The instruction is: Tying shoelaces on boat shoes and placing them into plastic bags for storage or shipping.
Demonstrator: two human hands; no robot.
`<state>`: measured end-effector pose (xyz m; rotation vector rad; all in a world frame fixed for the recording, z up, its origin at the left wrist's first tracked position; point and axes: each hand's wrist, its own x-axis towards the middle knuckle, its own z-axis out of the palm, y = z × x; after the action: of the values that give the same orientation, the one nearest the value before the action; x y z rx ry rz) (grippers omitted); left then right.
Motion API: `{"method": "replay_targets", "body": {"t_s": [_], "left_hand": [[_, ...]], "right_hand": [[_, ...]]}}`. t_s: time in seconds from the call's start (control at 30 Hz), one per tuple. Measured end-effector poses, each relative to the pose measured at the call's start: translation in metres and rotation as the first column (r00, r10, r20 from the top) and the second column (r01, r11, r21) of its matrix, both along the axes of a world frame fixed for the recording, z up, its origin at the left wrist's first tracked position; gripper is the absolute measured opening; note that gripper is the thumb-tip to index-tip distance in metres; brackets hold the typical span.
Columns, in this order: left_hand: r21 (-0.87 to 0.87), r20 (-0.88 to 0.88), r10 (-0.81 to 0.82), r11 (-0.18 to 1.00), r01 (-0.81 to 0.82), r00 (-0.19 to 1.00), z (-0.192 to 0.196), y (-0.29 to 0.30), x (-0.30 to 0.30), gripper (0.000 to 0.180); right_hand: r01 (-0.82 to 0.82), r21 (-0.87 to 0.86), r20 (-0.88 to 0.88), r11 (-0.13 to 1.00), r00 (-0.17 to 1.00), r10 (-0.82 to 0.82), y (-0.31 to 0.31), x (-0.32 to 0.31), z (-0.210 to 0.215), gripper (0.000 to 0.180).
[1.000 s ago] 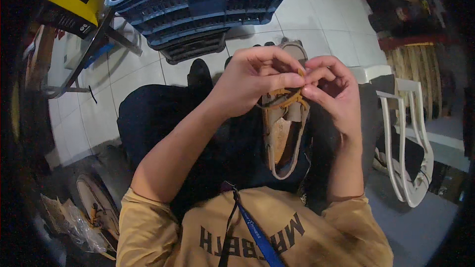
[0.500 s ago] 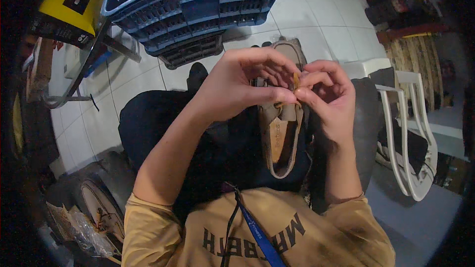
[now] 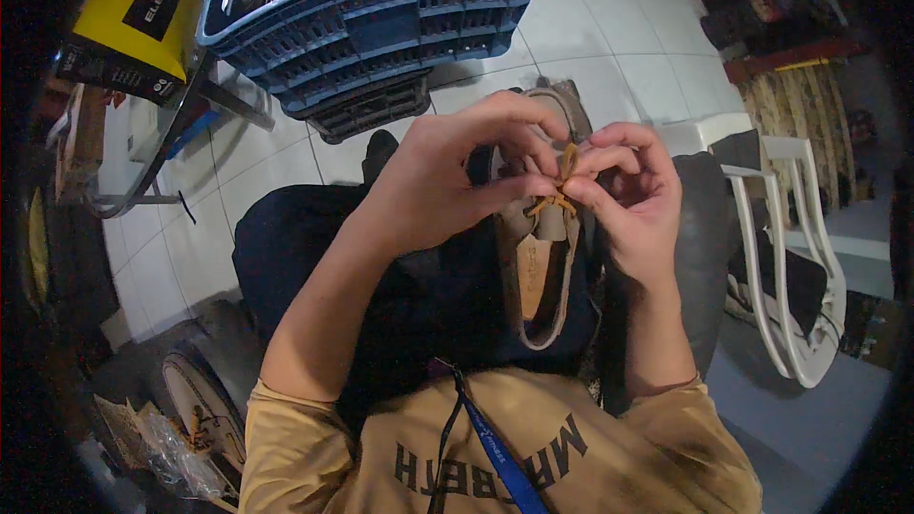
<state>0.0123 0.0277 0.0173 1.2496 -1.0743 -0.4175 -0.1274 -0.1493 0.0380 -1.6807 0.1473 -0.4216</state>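
In the head view I see both hands raised over the lap, meeting above a tan shoe [image 3: 545,271] that lies on the dark trousers with its opening turned up and its toe pointing away from the body. The left hand [image 3: 447,195] has its fingers curled and pressed together; thumb and forefinger pinch a thin brown lace [image 3: 564,181] just at the fingertips. The right hand [image 3: 633,200] comes from the other side, its fingers also bent, and its thumb and forefinger pinch the same lace, so the fingertips of both hands almost touch each other. A short loop of the lace stands up between the two pinches, and its lower part goes down to the front of the shoe directly under the fingers. The heel of the shoe is below the fingers, near the body, and the toe shows just beyond the knuckles.

Far beyond the fingertips a blue plastic crate [image 3: 381,29] stands on the white tiled floor, with dark things inside that I cannot tell apart. To the left of the left hand, well apart, a yellow and black box [image 3: 133,24] rests on a metal frame. To the right of the right hand a white plastic chair [image 3: 790,257] stands near the knee. Below the left elbow, on the floor, another light shoe [image 3: 200,405] lies beside crumpled clear plastic
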Motion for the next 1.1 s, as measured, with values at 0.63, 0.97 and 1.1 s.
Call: {"method": "replay_targets", "body": {"t_s": [0.63,0.97,1.1], "left_hand": [[-0.068,-0.018,0.237,0.969,-0.238,0.971,-0.014,-0.011,-0.018,0.034],[0.059,-0.477,0.185,0.982,-0.179,0.859,-0.011,-0.012,-0.026,0.034],[-0.001,-0.593,0.167,0.978,-0.208,0.788,-0.016,-0.016,-0.030,0.034]], "right_hand": [[0.181,-0.356,0.152,0.917,0.979,-0.134,0.013,0.000,0.003,0.033],[0.182,-0.788,0.197,0.588,0.980,-0.040,0.019,0.010,0.015,0.028],[0.260,-0.569,0.080,0.780,0.962,-0.262,0.021,0.007,0.010,0.023]]}}
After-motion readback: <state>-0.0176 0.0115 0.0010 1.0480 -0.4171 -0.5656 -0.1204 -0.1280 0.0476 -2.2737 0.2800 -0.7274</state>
